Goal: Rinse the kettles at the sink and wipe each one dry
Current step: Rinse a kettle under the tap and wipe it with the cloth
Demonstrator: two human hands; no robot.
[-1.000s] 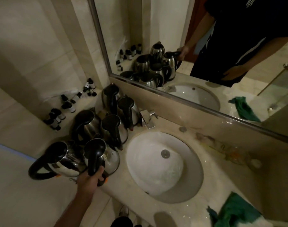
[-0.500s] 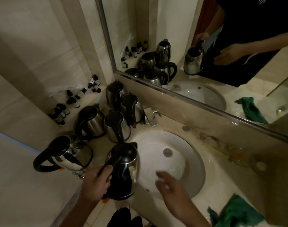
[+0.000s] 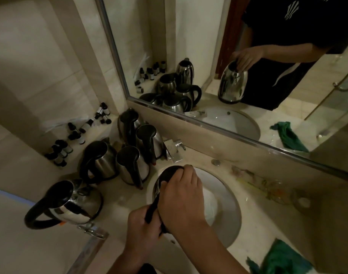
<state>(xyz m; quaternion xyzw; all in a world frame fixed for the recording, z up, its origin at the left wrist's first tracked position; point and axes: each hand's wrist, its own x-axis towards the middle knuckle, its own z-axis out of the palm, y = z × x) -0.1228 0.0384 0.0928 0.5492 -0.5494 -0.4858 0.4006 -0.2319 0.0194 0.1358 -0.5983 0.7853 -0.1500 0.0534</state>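
scanning from the left, i note small dark bottles [image 3: 78, 135] ranged along the wall on the counter [image 3: 117, 196]. next stands a steel kettle with a looped black handle [image 3: 70, 204] at the counter's near edge, apart from the others. behind it i count four more kettles [image 3: 129, 147] clustered close together between the bottles and the tap [image 3: 174, 149]. moving right, my left hand [image 3: 144, 226] grips the black handle of the held kettle [image 3: 165, 180], fingers curled round it; this kettle sits over the left rim of the sink [image 3: 228, 210]. my right hand [image 3: 181, 198] lies across the kettle's black lid, fingers together and bent down over its far edge; whether they pinch the lid i cannot tell. the mirror [image 3: 208, 66] above the counter reflects the kettle and a hand on top of it. at the far right, a green cloth [image 3: 283, 260] lies crumpled on the counter, just beside the basin.
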